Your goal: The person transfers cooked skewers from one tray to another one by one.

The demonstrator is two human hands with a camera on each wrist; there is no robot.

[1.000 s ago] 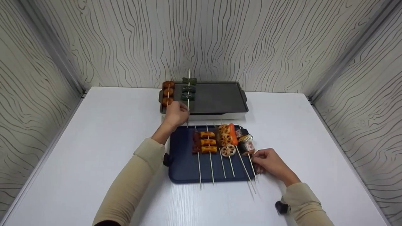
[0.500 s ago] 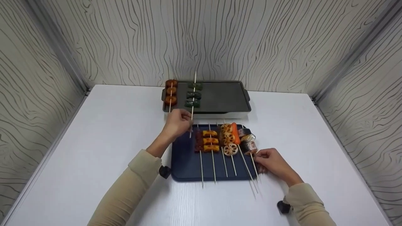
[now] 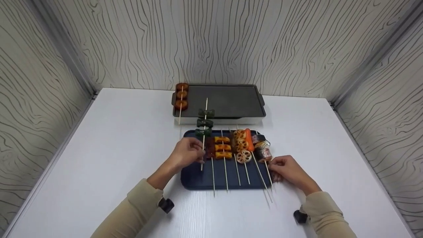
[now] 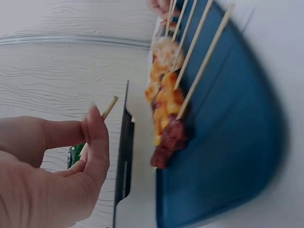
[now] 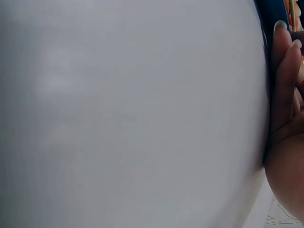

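Note:
In the head view, my left hand (image 3: 188,152) pinches the bare stick of a skewer with dark green pepper pieces (image 3: 204,123). The skewer is held above the left part of the blue tray (image 3: 193,178), its tip reaching over the griddle's front edge. In the left wrist view, thumb and fingers meet on the stick (image 4: 110,107). My right hand (image 3: 290,172) grips the tray's right rim, beside a skewer of silvery fish chunks (image 3: 263,151); some fingers are hidden. On the tray also lie dark red meat (image 3: 210,148), yellow pieces (image 3: 223,147), lotus root slices (image 3: 244,156) and an orange sausage (image 3: 249,140).
Behind the tray stands a dark rectangular griddle (image 3: 228,99) on a pale base. One skewer of round brown pieces (image 3: 181,95) lies along its left side, stick over the front edge. Patterned panels (image 3: 211,43) enclose the white table (image 3: 132,132) at back and sides.
My left hand has drawn the green pepper skewer off the griddle toward me, down over the tray. My right hand has stayed at the tray's right rim.

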